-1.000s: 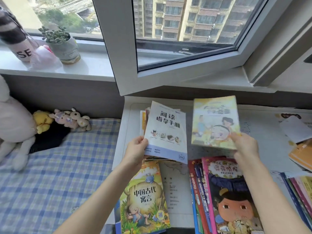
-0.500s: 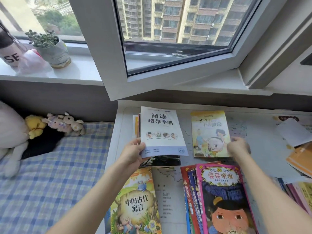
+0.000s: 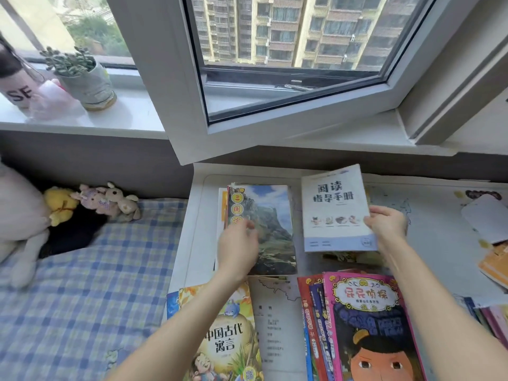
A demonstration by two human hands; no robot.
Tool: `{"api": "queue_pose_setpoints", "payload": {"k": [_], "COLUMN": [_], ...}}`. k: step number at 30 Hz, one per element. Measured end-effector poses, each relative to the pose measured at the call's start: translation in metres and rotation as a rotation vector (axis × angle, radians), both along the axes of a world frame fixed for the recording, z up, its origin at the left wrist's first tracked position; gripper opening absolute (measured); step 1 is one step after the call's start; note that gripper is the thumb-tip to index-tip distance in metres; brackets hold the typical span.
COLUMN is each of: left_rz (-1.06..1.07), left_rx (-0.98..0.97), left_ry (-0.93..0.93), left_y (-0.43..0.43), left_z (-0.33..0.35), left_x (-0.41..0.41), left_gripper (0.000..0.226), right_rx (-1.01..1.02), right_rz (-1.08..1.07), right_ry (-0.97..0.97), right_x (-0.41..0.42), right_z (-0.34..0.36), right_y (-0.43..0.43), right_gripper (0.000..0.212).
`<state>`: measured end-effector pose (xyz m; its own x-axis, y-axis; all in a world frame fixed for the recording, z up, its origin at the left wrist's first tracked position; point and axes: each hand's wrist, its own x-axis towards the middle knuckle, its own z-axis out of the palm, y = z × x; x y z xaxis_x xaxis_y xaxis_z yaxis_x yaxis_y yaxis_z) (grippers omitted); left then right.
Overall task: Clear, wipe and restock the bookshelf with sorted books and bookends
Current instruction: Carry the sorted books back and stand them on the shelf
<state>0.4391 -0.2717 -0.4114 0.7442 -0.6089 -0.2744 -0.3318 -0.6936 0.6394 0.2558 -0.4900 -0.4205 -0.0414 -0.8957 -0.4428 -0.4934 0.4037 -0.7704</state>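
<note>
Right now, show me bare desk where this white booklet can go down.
Best patch: desk right of the right hand, bordered by the white card and back edge. A narrower strip runs between the yellow book and pink book. The mountain book pile and front right are crowded.

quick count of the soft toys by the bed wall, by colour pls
white plush toy, large, partly cut off at the left edge: 1
yellow plush toy: 1
pink plush bunny: 1
beige plush bunny: 1
total: 4
</note>
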Motion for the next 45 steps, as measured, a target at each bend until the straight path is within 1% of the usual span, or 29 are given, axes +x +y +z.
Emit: {"api": "queue_pose_setpoints", "payload": {"k": [1,2,4,5,6,7,8,10,11,12,14,16,18,20,23,25,27,30,32,34,35,37,38,39,40,41,43,44,45], "left_rz": [0.050,0.095,0.120,0.104,0.081,0.060,0.046,0.001,-0.040,-0.083,-0.140,-0.146,-0.137,-0.112,-0.042,0.024,0.088,0.124,0.139,0.162,0.175,0.194,0.209,0.218,0.219,0.216,0.190,0.146,0.090], "left_rx": [0.022,0.032,0.079,0.102,0.110,0.104,0.093,0.116,0.156,0.206,0.275,0.296,0.309,0.305,0.236,0.169,0.112,0.075,0.032,-0.026,-0.057,-0.096,-0.107,-0.107,-0.102,-0.089,-0.062,-0.034,-0.002], "left_ry": [-0.106,-0.144,-0.114,-0.079,-0.046,-0.026,-0.027,-0.102,-0.170,-0.239,-0.331,-0.352,-0.328,-0.294,-0.191,-0.082,-0.002,-0.007,0.004,0.063,0.092,0.123,0.124,0.121,0.128,0.137,0.122,0.086,0.033], "left_y": [0.009,0.017,0.027,0.030,0.031,0.032,0.033,0.034,0.035,0.036,0.038,0.040,0.042,0.043,0.041,0.038,0.035,0.033,0.032,0.031,0.030,0.031,0.031,0.031,0.030,0.029,0.026,0.023,0.021], "left_z": [-0.004,-0.010,-0.020,-0.023,-0.026,-0.028,-0.029,-0.030,-0.030,-0.030,-0.029,-0.031,-0.032,-0.032,-0.031,-0.031,-0.031,-0.031,-0.030,-0.029,-0.029,-0.032,-0.033,-0.034,-0.034,-0.034,-0.031,-0.029,-0.029], "left_x": [0.007,0.015,0.025,0.026,0.027,0.026,0.026,0.023,0.021,0.018,0.011,0.010,0.013,0.014,0.014,0.013,0.015,0.016,0.016,0.014,0.013,0.011,0.011,0.012,0.012,0.013,0.013,0.011,0.010], "left_gripper": [0.022,0.024,0.028,0.030,0.031,0.031,0.032,0.034,0.036,0.039,0.045,0.047,0.046,0.044,0.046,0.048,0.046,0.041,0.041,0.043,0.043,0.043,0.043,0.042,0.042,0.040,0.028,0.021,0.019], "right_rx": [-0.031,-0.073,-0.205,-0.294,-0.362,-0.363,-0.289,-0.033,0.037,0.046,-0.026,-0.093,-0.115,-0.059,0.018,0.011,0.020,0.044,0.054,0.032,-0.008,-0.190,-0.293,-0.356,-0.361,-0.289,0.021,0.120,0.137], "right_rz": [0.008,0.047,0.196,0.274,0.356,0.447,0.538,0.689,0.767,0.834,0.864,0.806,0.773,0.705,0.518,0.412,0.266,0.107,0.080,0.072,0.112,0.250,0.305,0.356,0.436,0.529,0.648,0.675,0.714], "right_ry": [0.094,0.240,0.631,0.747,0.759,0.681,0.552,0.359,0.364,0.419,0.548,0.589,0.558,0.391,0.051,-0.054,-0.094,-0.073,-0.020,0.049,0.184,0.611,0.716,0.703,0.613,0.495,0.265,0.215,0.231], "right_x": [-0.004,-0.007,-0.004,0.002,0.013,0.026,0.039,0.063,0.071,0.076,0.079,0.077,0.071,0.062,0.040,0.019,-0.003,-0.029,-0.036,-0.035,-0.032,-0.021,-0.012,0.000,0.014,0.027,0.052,0.060,0.066], "right_z": [-0.007,-0.011,-0.013,-0.010,-0.009,-0.007,-0.006,-0.012,-0.016,-0.020,-0.023,-0.020,-0.018,-0.013,0.002,0.008,0.006,-0.012,-0.026,-0.033,-0.031,-0.023,-0.015,-0.007,-0.005,-0.004,-0.005,-0.007,-0.010], "right_y": [-0.007,-0.011,-0.012,-0.005,0.005,0.018,0.033,0.065,0.079,0.089,0.099,0.101,0.098,0.091,0.071,0.052,0.031,-0.001,-0.016,-0.021,-0.020,-0.011,-0.001,0.011,0.023,0.035,0.060,0.070,0.077], "right_gripper": [0.032,0.034,0.036,0.035,0.037,0.040,0.046,0.058,0.060,0.057,0.048,0.044,0.046,0.040,0.018,0.014,0.009,0.018,0.025,0.029,0.030,0.035,0.036,0.037,0.041,0.046,0.060,0.062,0.060]}}
